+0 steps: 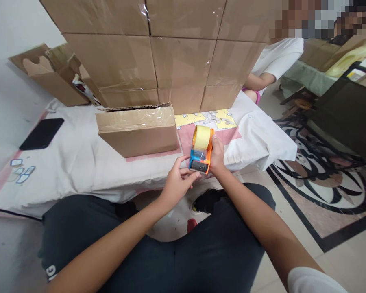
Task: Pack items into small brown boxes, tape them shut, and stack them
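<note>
My right hand is wrapped round the orange side of a tape dispenser that carries a yellowish roll of tape. At the dispenser's lower left, my left hand has its fingers apart, the fingertips close to the blue edge; whether they touch it is unclear. A small cardboard box lies to the left of the dispenser on the cloth-covered table, with shiny tape along its top and a cardboard edge standing up at the back.
Stacked taped boxes rise behind the small box. A black phone and open cartons are at the left of the table. Behind the stack at the right sits a person in a white shirt, near a dark chair.
</note>
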Tool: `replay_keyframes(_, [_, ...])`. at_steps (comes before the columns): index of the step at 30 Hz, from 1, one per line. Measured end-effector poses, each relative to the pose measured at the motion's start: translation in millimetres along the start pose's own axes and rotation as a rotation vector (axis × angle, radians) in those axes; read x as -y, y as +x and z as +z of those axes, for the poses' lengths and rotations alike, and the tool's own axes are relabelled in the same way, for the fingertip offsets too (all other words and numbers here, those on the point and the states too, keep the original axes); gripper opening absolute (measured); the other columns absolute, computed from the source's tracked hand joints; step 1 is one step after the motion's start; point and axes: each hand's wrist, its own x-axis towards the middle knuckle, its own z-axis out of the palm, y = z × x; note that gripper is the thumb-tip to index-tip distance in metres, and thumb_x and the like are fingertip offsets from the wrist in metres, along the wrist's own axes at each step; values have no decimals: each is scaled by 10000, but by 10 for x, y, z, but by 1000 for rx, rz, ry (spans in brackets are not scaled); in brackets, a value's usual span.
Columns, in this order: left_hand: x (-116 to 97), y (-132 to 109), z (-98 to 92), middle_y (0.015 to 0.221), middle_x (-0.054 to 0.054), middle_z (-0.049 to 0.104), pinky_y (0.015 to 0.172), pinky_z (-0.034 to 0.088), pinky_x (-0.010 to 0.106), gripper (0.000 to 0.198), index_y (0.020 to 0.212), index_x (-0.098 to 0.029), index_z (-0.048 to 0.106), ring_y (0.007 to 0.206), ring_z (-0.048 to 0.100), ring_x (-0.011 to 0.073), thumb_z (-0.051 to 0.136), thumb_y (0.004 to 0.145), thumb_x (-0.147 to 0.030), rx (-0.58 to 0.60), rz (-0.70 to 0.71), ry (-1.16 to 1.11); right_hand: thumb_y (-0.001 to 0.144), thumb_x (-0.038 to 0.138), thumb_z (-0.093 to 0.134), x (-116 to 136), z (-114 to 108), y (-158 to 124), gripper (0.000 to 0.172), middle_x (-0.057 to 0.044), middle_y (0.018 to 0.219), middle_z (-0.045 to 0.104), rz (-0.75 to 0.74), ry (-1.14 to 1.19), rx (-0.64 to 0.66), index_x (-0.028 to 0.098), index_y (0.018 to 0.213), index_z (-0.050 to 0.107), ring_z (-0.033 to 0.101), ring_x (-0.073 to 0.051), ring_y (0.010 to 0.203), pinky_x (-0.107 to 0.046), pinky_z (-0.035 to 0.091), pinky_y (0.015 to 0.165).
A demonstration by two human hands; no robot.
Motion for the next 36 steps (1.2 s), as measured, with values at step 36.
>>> replay_keyframes(36, [-18, -36, -54, 817, -23, 783, 634, 401, 253, 539, 1336, -259, 519, 548, 513, 122, 713, 842, -350, -78, 216, 421, 810, 664, 589, -124, 8, -27, 470, 9, 718, 485, 197, 81, -210, 215, 724, 480, 521, -152, 699, -286, 481, 599])
